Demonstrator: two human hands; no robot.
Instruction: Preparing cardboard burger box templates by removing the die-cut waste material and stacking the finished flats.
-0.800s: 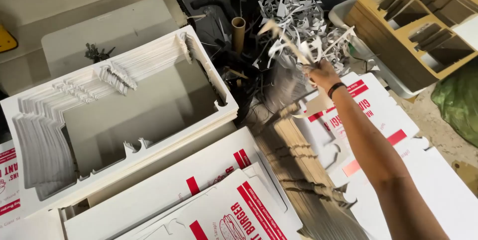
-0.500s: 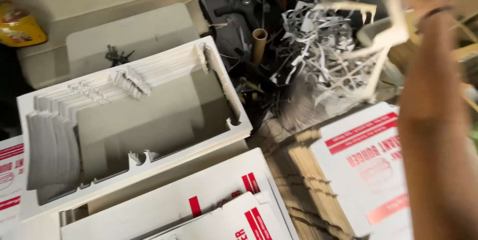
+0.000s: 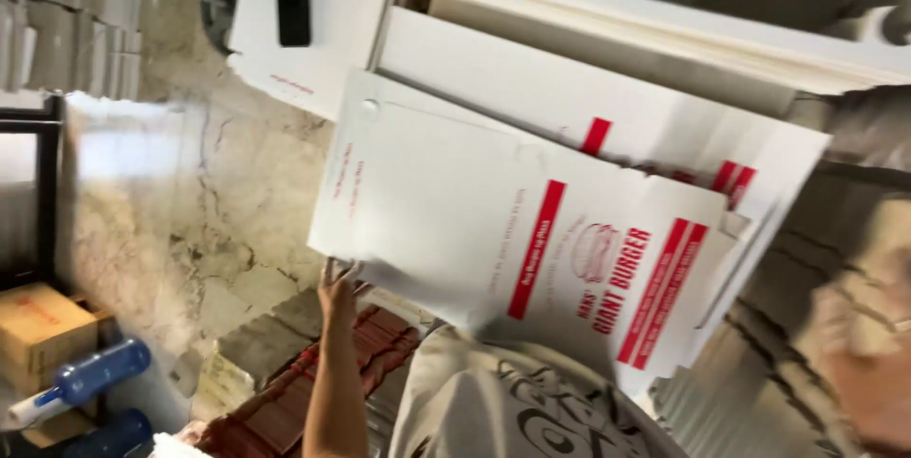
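The largest item is a stack of flat white cardboard box blanks with red stripes and red print (image 3: 531, 230). It fills the centre of the head view and is tilted, with its lower left corner lowest. Above it lies a second pile of plain white die-cut cardboard sheets (image 3: 664, 31) with notched tabs along the top edge. A white flat panel with a black rectangular patch (image 3: 304, 21) sits at the upper left.

The left hand (image 3: 337, 287) is raised to the lower left edge of the printed stack. Its fingers are curled around that edge and touch it; the grip is partly closed. The right hand (image 3: 868, 354) appears at the right edge as a blur; whether it is open or closed cannot be determined.

The surface at left is a mottled beige stone floor (image 3: 190, 221). A brown cardboard carton (image 3: 43, 325) stands at the lower left, with a blue bottle (image 3: 90, 377) just beside it. Reddish tiles (image 3: 304, 392) lie below the left forearm.
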